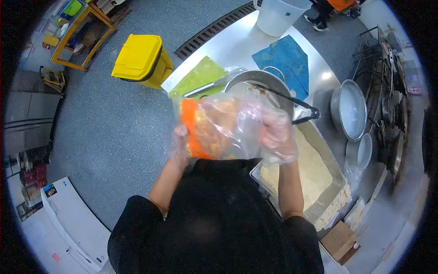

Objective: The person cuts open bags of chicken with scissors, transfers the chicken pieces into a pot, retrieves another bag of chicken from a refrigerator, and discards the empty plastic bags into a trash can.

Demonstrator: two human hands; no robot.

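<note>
A clear plastic bag (223,130) with an orange band and yellowish-orange contents is held up in front of my chest. My left hand (181,140) grips its left edge beside the orange band. At the other end, my right hand (279,136), in a clear plastic glove, closes on the bag; motion blurs its fingers. Just behind the bag stands a metal pot (248,76), partly hidden, with black-handled tongs (292,98) across its rim. A whisk (214,84) lies on a green mat (200,75). Below my right hand is a metal tray (335,194) of pale powder (312,169).
A blue cloth (285,61) and a white bucket (278,18) are on the steel table (239,39). Metal bowls (349,109) stand at the right, before a rack of pans (390,91). A yellow bin (139,59) is on the floor. Another person's legs (323,13) show at the top right.
</note>
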